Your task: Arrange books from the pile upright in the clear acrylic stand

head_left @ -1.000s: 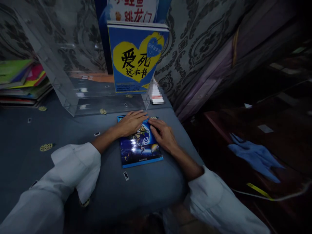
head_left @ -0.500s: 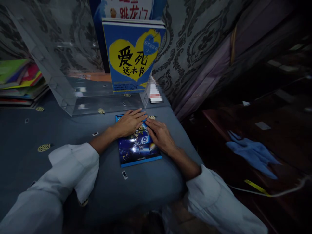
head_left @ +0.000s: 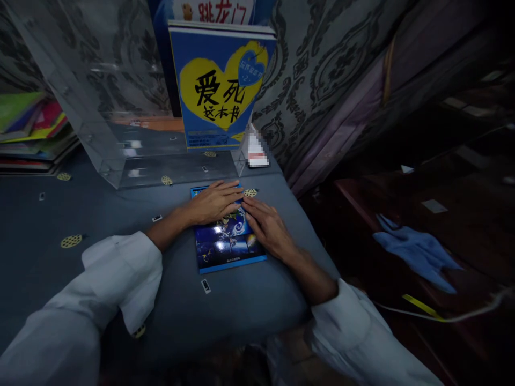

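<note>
A glossy blue book (head_left: 225, 251) with a space picture on its cover lies flat and closed on the patterned grey cloth. My left hand (head_left: 215, 202) rests flat across its upper part, fingers stretched out to the right. Along the book's right edge lies my right hand (head_left: 267, 224), its fingers extended and pointing up and left, the tips close to the left hand's fingertips. Both palms face down and hide the top and right side of the cover. Neither hand grips anything.
Behind the hands, a clear acrylic stand (head_left: 177, 169) holds a blue book with a yellow heart (head_left: 217, 102). Colourful books (head_left: 36, 134) are stacked at the left. Right of the table (head_left: 161, 289), a blue cloth (head_left: 416, 249) and a white cable (head_left: 475, 311) lie lower down.
My right hand has shifted very slightly, and the view has tilted a little. Both hands stay on the closed book.
</note>
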Available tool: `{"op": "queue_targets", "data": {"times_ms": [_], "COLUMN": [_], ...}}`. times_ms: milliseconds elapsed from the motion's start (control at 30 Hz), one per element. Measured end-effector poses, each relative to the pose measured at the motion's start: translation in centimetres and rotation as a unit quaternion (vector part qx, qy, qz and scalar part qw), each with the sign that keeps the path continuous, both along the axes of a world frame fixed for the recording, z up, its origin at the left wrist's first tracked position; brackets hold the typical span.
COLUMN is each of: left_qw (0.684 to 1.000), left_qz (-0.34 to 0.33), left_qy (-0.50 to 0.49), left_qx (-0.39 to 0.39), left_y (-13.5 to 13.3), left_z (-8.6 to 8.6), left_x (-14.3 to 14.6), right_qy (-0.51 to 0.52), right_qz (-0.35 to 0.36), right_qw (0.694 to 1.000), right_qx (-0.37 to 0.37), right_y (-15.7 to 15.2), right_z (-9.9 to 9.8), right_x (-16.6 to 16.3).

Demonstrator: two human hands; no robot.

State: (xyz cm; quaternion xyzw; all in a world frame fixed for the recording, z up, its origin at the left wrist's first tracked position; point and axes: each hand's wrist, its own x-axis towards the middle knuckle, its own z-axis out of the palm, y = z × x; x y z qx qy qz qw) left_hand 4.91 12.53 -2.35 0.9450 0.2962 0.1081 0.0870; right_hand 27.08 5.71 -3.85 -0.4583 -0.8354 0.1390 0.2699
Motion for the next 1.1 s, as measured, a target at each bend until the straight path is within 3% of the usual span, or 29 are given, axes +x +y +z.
{"op": "queue_targets", "data": {"times_ms": [433, 700, 1100], "left_qw": [1.000, 0.998, 0.998], "left_qz": [0.007, -0.049, -0.052], "left_qy": [0.016, -0.021, -0.018], "left_qx": [0.006, 0.018, 0.018], "left_y": [-0.2, -0.5, -0.6], "left_z": [-0.1, 0.2, 0.0], "left_x": [0.2, -0.1, 0.0], "right_qy": [0.013, 0.020, 0.001], "right_qz": [0.007, 0.010, 0.016], "right_qw": [1.000, 1.000, 1.000], "right_qx": [-0.004, -0.010, -0.009], "right_y": [-0.4, -1.5, -1.5], "right_z": [-0.1, 0.3, 0.3], "right_x": [0.2, 0.6, 0.7]}}
